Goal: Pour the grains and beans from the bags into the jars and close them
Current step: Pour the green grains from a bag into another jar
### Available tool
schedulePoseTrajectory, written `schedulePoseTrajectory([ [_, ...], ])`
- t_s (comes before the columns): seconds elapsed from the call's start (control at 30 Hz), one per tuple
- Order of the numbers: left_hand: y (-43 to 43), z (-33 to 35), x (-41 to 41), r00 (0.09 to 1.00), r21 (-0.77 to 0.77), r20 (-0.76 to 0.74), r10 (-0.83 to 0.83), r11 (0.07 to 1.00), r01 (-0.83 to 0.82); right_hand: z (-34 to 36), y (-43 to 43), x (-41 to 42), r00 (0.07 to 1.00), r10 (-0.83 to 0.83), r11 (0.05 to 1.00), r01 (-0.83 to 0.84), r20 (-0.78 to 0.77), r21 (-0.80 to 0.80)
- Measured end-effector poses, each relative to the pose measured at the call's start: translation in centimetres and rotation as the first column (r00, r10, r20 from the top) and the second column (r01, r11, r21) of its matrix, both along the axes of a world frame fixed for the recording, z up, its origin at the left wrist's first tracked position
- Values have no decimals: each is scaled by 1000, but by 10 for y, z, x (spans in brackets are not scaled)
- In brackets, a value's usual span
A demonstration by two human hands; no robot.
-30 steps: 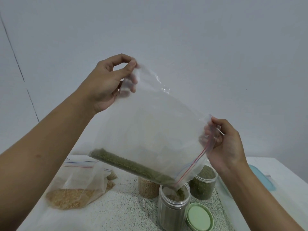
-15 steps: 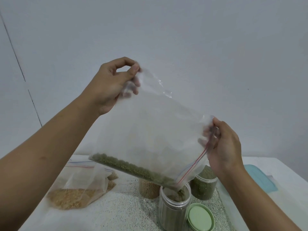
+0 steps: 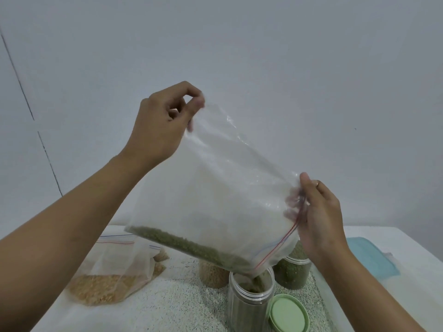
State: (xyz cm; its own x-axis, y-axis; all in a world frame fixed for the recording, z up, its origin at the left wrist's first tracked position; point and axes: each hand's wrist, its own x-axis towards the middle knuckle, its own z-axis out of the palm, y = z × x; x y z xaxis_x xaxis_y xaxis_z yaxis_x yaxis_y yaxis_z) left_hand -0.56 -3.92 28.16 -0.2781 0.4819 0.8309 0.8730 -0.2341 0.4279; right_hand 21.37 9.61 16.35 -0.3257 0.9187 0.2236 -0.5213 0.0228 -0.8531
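The scene is lit evenly and softly, at a moderate level; no single light source is seen, and the wall (image 3: 287,56) above the hands is rendered as a flat bluish grey. Shadows are faint and diffuse, being noted only weakly beneath the bag (image 3: 215,188) and around the jars below the right hand (image 3: 318,219). Small specular glints are seen on the creased plastic just beside the left hand (image 3: 163,125). Slight motion blur is noted at the left fingertips (image 3: 199,101) and where the plastic is pinched by the right hand. Wide-angle distortion is shown by the bowed wall seam (image 3: 31,111) left of the left hand. Overall sharpness is modest, with compression softness.
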Motion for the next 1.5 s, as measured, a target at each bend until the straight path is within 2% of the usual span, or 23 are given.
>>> schedulePoseTrajectory([
  [0.2,-1,0,-6,941,55,-313,128,992,-117,1,-3,-1,997,-69,998,69,36,-1],
  [0.3,0,-1,-12,911,67,-377,166,986,-152,0,-5,-3,993,-104,994,102,60,36],
  [0.6,6,0,-9,939,15,-334,77,997,-76,-6,-5,-13,971,-159,980,133,178,146],
  [0.8,5,7,-2,939,-8,-340,45,999,-51,-5,-10,-17,973,-148,985,130,176,110],
  [0.93,8,8,4,932,-6,-360,35,999,-40,-4,-13,-20,957,-178,982,155,230,111],
  [1.1,11,18,6,933,23,-359,26,1000,-19,3,-12,-19,954,-193,977,164,228,139],
  [1.5,23,19,7,943,-26,-333,-26,1000,18,4,-7,-19,937,-264,957,225,229,183],
])
